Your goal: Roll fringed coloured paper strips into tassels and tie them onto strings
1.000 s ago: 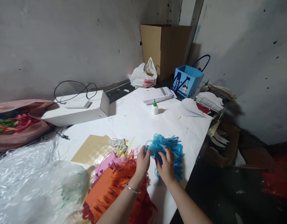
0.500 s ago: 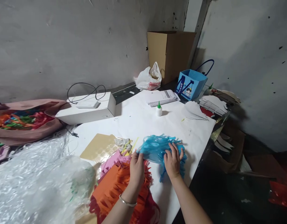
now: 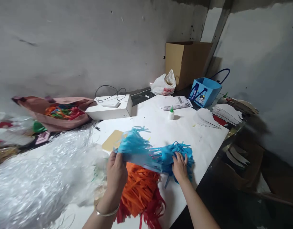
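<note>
A blue fringed paper strip (image 3: 148, 154) is stretched between my two hands over the white table sheet (image 3: 151, 124). My left hand (image 3: 115, 173) grips its left end, lifted above the orange fringed paper (image 3: 139, 190). My right hand (image 3: 180, 167) is closed on the bunched right end of the blue fringe near the table's right edge. Red fringe (image 3: 153, 213) lies under the orange pile. A bracelet is on my left wrist.
A heap of clear plastic film (image 3: 38, 178) fills the left. A white box (image 3: 109, 109) with a cable, a pink bag of coloured scraps (image 3: 58, 113), a glue bottle (image 3: 171, 113), papers (image 3: 176, 102), a blue bag (image 3: 205, 92) and a cardboard box (image 3: 185, 62) stand behind.
My left hand has pulled the blue fringe out to the left and up, unrolling it from a bundle. My right hand stays on its right end. The view has swung left.
</note>
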Demonstrator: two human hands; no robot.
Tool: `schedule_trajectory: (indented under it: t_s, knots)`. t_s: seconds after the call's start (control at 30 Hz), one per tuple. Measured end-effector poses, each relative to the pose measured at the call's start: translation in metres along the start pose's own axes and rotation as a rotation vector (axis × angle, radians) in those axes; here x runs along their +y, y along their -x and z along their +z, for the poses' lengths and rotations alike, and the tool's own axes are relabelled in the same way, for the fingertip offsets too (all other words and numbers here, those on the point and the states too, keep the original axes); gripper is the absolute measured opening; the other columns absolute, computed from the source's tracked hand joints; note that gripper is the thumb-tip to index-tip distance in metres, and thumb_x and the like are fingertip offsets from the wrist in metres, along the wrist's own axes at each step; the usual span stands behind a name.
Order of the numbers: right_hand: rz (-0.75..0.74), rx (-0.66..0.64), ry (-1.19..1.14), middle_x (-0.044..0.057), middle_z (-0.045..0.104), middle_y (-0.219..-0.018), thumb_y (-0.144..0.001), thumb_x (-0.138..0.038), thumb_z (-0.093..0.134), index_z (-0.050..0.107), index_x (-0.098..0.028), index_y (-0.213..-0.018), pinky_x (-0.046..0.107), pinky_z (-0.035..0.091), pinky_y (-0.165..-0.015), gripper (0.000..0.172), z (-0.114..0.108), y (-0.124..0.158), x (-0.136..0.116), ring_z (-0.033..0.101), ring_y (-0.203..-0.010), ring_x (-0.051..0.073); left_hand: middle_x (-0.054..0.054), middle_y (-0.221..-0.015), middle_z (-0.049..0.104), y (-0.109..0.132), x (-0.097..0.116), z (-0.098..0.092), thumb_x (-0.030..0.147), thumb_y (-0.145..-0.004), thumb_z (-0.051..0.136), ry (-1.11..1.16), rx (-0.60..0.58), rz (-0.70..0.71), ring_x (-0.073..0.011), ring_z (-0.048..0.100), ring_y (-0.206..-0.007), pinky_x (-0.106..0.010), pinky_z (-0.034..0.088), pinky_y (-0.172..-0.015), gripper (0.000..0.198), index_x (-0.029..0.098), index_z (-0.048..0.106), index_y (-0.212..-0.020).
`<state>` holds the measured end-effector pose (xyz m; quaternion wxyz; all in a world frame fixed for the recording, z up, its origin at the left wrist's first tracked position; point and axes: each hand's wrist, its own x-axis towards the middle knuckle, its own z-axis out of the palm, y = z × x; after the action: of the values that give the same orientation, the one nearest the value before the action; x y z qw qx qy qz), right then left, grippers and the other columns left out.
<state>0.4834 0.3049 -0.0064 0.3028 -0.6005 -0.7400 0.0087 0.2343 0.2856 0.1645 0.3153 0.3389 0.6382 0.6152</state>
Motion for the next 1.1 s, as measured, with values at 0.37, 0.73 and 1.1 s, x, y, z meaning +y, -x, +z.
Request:
schedule_trajectory:
  t_s: [0.37,0.73,1.1]
  knots:
    - [-0.554,-0.111,-0.479,0.011,0.050,-0.137,-0.084,-0.029,0.062,0.035,-0.022,-0.143,0.054,0.032,-0.110,0.066,-0.157,0.014,-0.183,0.044,-0.129,0.031,-0.003,-0.074,0.062,0.082,0.019,-0.121,0.045,-0.080,0.061,-0.252,-0.535,0.020,-0.0166,0.053,-0.067,-0.025,0.044,-0.061,0.027,0.018,0.066,-0.085]
    - [0.114,-0.531,-0.917,0.005,0.071,-0.098,-0.078,-0.029,0.068,0.069,-0.019,-0.103,0.032,0.052,-0.081,0.027,-0.119,0.097,-0.338,0.066,-0.090,0.022,-0.007,-0.097,0.068,0.145,-0.037,-0.286,0.042,-0.059,0.083,0.302,-0.891,-0.519,-0.0256,0.065,-0.088,-0.038,0.051,-0.082,0.061,0.019,0.062,-0.111]
    - [0.302,-0.341,-0.608,0.010,0.066,-0.099,-0.077,-0.019,0.052,0.060,-0.016,-0.114,0.039,0.055,-0.076,0.038,-0.039,0.232,-0.328,0.065,-0.088,0.024,0.005,-0.059,0.055,0.126,-0.102,-0.426,0.043,-0.063,0.076,-0.150,-0.985,-0.728,-0.0096,0.052,-0.046,-0.022,0.043,-0.046,0.033,0.017,0.058,-0.072]
